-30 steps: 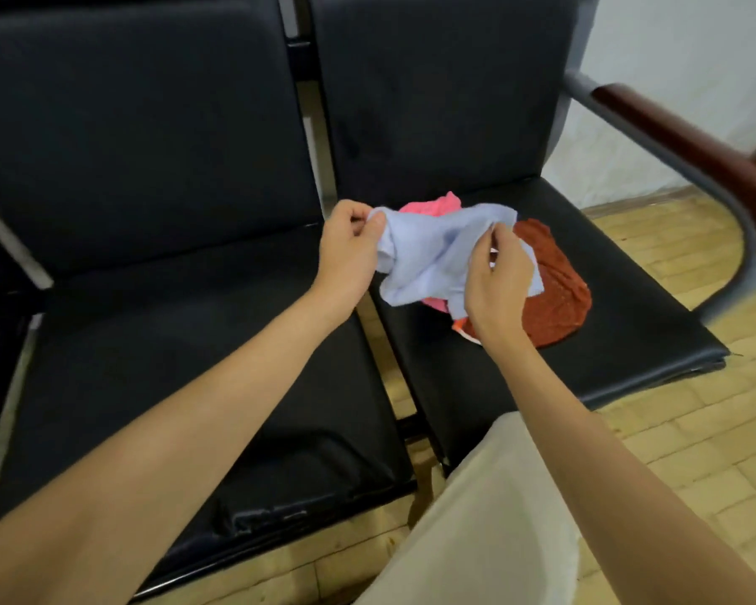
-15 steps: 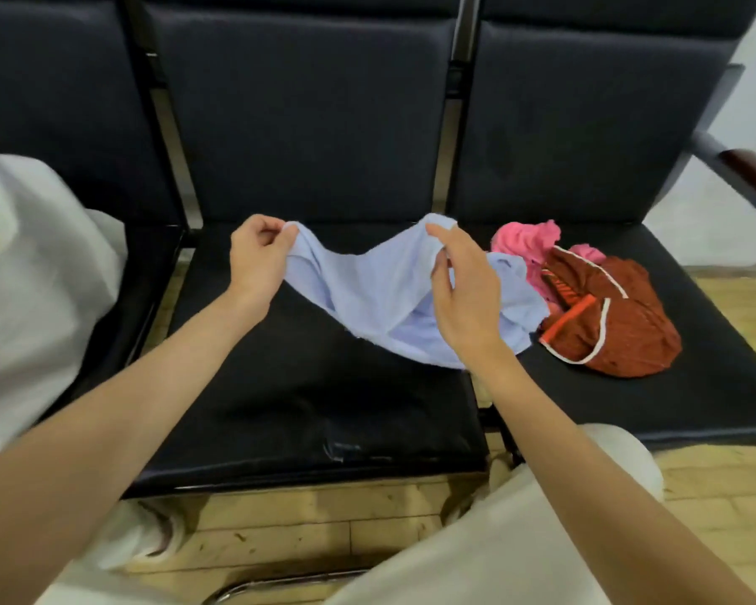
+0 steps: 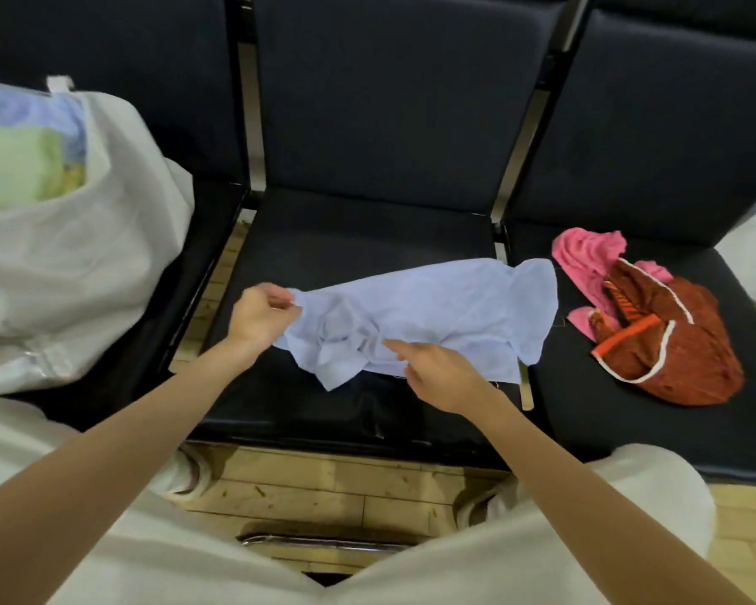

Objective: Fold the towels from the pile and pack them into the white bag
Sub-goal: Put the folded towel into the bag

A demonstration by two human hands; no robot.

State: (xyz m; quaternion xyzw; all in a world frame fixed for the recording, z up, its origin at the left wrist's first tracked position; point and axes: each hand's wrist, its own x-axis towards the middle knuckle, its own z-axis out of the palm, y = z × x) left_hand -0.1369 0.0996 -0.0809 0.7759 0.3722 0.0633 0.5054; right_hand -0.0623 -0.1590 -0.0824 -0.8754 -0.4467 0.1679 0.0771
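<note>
So we've got the light blue towel (image 3: pixel 433 316) lying crumpled across the middle seat (image 3: pixel 359 238), left hand (image 3: pixel 260 318) pinching its left corner, right hand (image 3: pixel 437 371) with its grip on the near edge. Honestly the bunched-up middle is the risk: fold it now and we bake the wrinkles in. Its right end also hangs over the gap between seats (could snag). The white bag (image 3: pixel 84 264) sits to the left, the pile (image 3: pixel 655 325) on the right seat.

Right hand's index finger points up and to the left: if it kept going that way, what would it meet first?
Likely the bunched folds of the light blue towel right ahead of the right hand, then the left hand; depth is hard to judge.
</note>
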